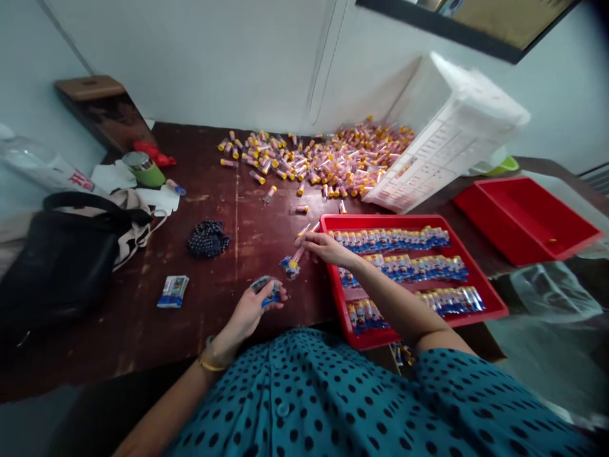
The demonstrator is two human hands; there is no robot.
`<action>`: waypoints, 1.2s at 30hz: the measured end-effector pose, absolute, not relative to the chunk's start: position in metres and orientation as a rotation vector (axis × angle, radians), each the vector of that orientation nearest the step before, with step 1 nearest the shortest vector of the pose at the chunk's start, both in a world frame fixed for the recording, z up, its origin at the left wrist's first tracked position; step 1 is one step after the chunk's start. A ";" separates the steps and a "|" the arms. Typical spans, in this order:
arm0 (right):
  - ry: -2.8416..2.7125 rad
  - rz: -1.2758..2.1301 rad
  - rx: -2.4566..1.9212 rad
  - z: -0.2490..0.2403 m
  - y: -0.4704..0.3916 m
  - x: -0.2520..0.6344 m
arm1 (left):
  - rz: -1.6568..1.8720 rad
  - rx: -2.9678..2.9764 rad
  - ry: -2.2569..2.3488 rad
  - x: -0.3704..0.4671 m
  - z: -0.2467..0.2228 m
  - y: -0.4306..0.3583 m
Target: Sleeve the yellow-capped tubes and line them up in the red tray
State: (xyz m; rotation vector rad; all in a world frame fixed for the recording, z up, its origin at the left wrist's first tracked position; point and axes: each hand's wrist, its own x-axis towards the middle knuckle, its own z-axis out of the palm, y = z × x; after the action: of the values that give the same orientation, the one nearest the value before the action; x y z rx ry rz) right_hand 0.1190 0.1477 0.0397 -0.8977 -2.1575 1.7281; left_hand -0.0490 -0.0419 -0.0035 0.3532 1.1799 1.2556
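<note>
At the left of the frame, a small stack of flat packets [173, 291] is lying on the table [214, 336]. Near the centre, the left hand [254, 308] is closing its thumb and fingers around printed packets [270, 292]; these are probably behaving as light, floppy, slick film, best taken by an edge. Right of it, a blue-printed packet [289, 267] is showing beneath the clear tubes [299, 252] that the right hand [326, 246] is pinching; how many is unclear. They are likely light, stiff and slippery, suiting a fingertip hold along the barrel. Loose yellow-capped tubes [333, 158] are lying at upper centre, and filled packets [402, 266] are sitting in rows in the red tray [380, 221] at right.
</note>
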 end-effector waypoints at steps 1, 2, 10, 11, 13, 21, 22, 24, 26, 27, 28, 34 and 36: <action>-2.163 1.732 -0.891 0.040 0.130 0.127 | 1.267 0.370 1.192 -0.044 -0.002 -0.038; -2.188 1.684 -0.885 0.041 0.113 0.134 | 1.279 0.387 1.204 -0.039 -0.001 -0.034; -2.215 1.270 -0.831 0.040 0.063 0.154 | 1.325 0.440 1.154 -0.006 0.011 -0.027; -2.191 1.269 -0.852 0.040 0.064 0.155 | 1.277 0.477 1.137 -0.007 0.013 -0.029; -2.143 1.286 -0.901 0.039 0.067 0.157 | 1.178 0.548 1.124 -0.011 0.013 -0.032; -2.578 0.984 -1.051 0.005 0.051 0.151 | 1.201 0.505 1.195 -0.056 0.005 -0.042; -2.708 0.880 -1.098 0.000 0.047 0.150 | 1.206 0.474 1.192 -0.061 0.005 -0.044; -2.917 0.675 -1.181 -0.008 0.040 0.149 | 1.229 0.418 1.198 -0.068 0.005 -0.047; -3.025 0.554 -1.203 -0.011 0.037 0.148 | 1.261 0.381 1.213 -0.070 0.004 -0.048; -3.033 0.549 -1.179 -0.010 0.037 0.148 | 1.275 0.372 1.218 -0.069 0.004 -0.049; -3.010 0.581 -1.138 -0.007 0.038 0.149 | 1.283 0.372 1.217 -0.067 0.003 -0.049; -2.201 1.401 -0.988 0.037 0.047 0.159 | 1.309 0.406 1.216 -0.054 0.000 -0.045; -1.830 1.683 -0.894 0.053 0.049 0.159 | 1.299 0.437 1.229 -0.049 -0.001 -0.044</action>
State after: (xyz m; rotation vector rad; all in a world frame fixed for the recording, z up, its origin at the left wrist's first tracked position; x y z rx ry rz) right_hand 0.1594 0.0490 0.0526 -0.8942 -1.8298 1.6829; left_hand -0.0493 -0.0436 -0.0005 0.4368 1.2295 1.2994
